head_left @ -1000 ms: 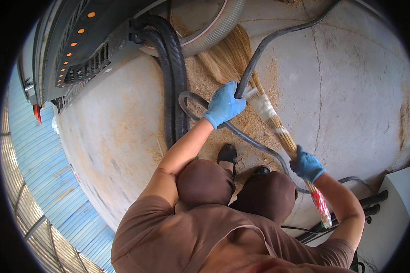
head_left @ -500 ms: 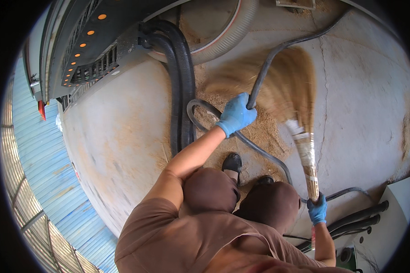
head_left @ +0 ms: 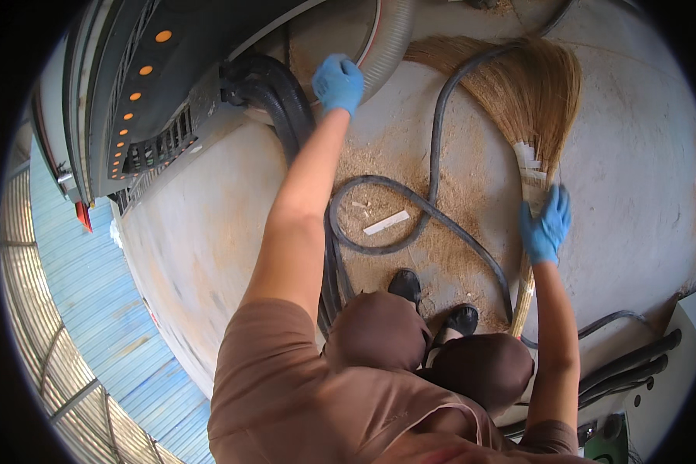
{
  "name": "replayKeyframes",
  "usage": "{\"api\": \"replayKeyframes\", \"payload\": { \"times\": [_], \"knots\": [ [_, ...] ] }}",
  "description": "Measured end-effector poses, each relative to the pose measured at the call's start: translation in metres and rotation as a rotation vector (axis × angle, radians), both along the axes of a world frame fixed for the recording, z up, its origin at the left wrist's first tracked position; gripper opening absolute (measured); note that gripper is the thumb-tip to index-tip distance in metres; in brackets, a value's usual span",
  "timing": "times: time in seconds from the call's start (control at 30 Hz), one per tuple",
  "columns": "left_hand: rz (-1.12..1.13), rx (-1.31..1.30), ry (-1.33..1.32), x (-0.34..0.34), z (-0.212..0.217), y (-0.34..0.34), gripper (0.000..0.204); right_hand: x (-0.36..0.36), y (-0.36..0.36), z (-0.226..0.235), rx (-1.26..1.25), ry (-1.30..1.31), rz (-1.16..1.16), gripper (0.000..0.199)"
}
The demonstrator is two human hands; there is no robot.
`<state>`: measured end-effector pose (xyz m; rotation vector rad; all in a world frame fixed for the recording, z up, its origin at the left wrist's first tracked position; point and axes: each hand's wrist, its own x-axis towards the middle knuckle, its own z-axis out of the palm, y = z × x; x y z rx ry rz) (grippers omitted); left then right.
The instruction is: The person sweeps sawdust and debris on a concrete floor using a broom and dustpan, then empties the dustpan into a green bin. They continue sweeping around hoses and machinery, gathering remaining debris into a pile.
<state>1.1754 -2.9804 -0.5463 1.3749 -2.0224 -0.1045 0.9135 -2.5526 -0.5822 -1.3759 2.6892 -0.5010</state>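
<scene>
A straw broom [head_left: 533, 100] with a white-taped neck lies across the floor at the right, its bristles spread away from me. Over its handle is my right hand [head_left: 545, 224] in a blue glove, fingers stretched out and not wrapped round it. My left hand [head_left: 339, 83], gloved too, is closed at the inner edge of a clear ribbed hose [head_left: 385, 54] with a red stripe. What its curled fingers hold is hidden. A dark thin hose [head_left: 438, 131] forms a loop on the floor in front of my feet, and its far part runs across the bristles.
Sawdust-like debris [head_left: 460, 185] and a white strip [head_left: 387, 223] lie on the concrete around the loop. Thick black hoses [head_left: 282, 100] join a dark machine [head_left: 155, 100] with orange lights at the left. More black pipes [head_left: 626, 367] lead into a grey cabinet at the lower right.
My left hand has let go of the thin dark hose and moved away to the ribbed hose. The broom has stopped sweeping; my right hand has moved up its handle and opened.
</scene>
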Motion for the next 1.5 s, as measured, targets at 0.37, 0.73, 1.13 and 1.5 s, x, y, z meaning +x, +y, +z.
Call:
{"api": "replayKeyframes", "payload": {
  "times": [0.37,0.73,1.13,1.5],
  "knots": [
    [0.260,0.918,-0.850,0.086,-0.098,-0.165,0.055,-0.007,-0.060,-0.037,0.061,-0.073,-0.150,0.078],
    [0.346,0.917,-0.820,0.071,-0.101,-0.160,0.050,-0.006,-0.064,-0.038,0.117,-0.085,-0.185,0.078],
    [0.043,1.246,-0.698,0.075,-0.091,-0.156,0.053,-0.006,-0.064,-0.040,0.153,-0.055,-0.184,0.076],
    [-0.160,0.143,-0.071,0.019,-0.007,-0.059,0.039,-0.005,-0.067,-0.038,0.050,0.050,-0.151,0.066]
  ]
}}
